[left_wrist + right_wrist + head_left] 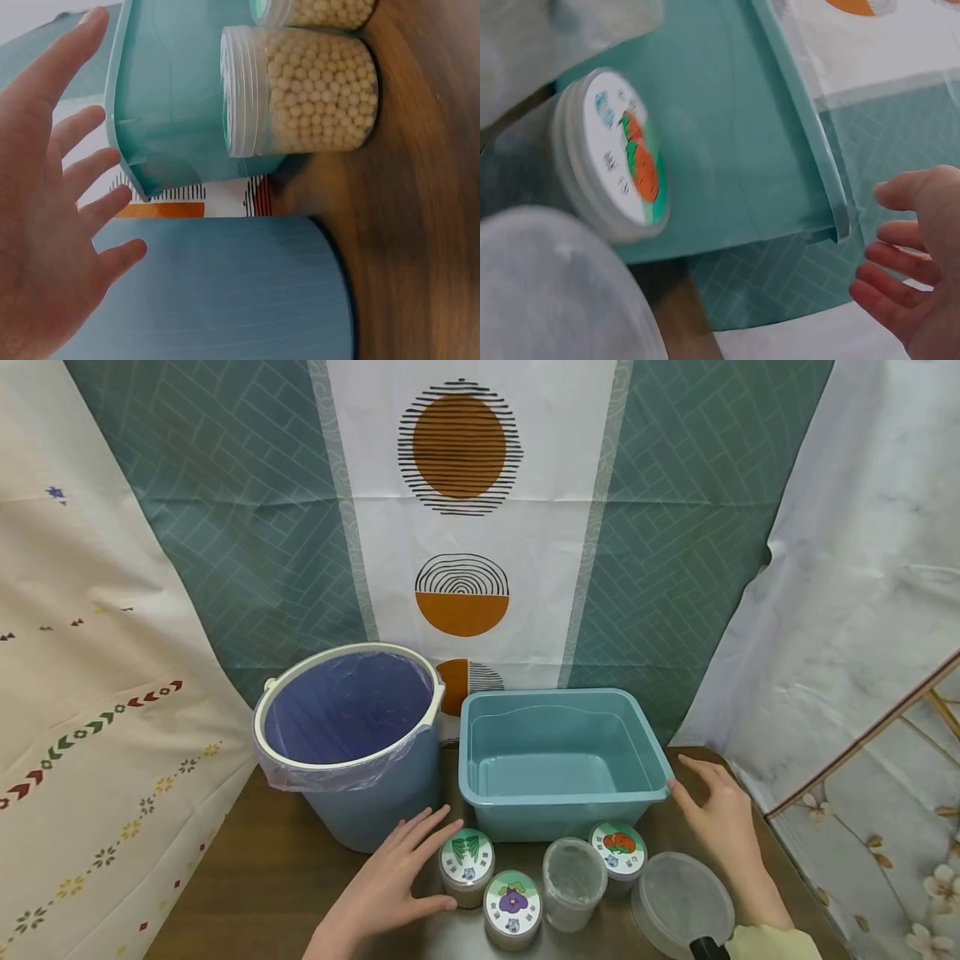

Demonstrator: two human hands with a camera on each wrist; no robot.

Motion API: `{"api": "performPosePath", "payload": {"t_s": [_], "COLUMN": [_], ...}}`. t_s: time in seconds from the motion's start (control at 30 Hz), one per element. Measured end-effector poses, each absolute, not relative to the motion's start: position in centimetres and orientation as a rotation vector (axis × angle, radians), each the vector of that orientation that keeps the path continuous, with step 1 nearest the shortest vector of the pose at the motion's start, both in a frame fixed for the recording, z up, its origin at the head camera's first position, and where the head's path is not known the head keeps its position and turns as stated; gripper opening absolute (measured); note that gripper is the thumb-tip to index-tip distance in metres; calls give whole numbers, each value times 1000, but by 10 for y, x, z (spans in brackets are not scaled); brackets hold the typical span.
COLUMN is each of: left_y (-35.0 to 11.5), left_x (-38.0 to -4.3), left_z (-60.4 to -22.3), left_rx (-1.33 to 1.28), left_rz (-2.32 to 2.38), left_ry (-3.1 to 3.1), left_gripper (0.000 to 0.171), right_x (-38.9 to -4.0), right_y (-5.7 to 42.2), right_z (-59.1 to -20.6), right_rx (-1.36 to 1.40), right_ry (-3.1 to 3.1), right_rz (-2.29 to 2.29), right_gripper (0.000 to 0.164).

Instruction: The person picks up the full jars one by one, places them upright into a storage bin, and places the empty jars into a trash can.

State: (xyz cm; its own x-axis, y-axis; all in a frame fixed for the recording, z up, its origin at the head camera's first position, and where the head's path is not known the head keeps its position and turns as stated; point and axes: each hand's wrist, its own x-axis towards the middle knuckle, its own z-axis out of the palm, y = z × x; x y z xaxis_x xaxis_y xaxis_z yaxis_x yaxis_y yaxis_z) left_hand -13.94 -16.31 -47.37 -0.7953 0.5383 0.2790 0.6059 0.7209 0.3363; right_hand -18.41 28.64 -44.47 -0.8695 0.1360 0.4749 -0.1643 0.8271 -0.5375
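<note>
My left hand [393, 881] is spread over the table with nothing in it. Its fingers are beside a screw-top jar [467, 860] with a leafy green vegetable on its lid; in the left wrist view a jar [322, 90] holds pale round beans. Another jar [513, 906] has an eggplant picture. My right hand [720, 822] hangs with loose fingers at the right rim of a teal plastic tub [555, 810]. Below it are a jar [622, 154] with orange vegetables on its lid and a wide translucent round container [686, 902]. A clear cup-like jar [573, 881] stands among them.
A blue bucket [375, 810] with a purple bag liner and cream rim stands left of the tub. Both are on the dark wooden table [247, 877]. Patterned cloths [270, 527] hang behind and at both sides. A black object [708, 948] sits at my right sleeve.
</note>
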Motion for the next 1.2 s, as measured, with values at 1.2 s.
{"api": "performPosePath", "payload": {"t_s": [1.2], "left_y": [-150], "left_x": [-135], "left_z": [-496], "left_rx": [-811], "left_rz": [-748], "left_ry": [-2801], "left_gripper": [87], "right_x": [-186], "right_y": [265], "right_z": [-474], "right_rx": [-274], "right_ry": [-2360], "right_rz": [1326], "right_gripper": [52]}}
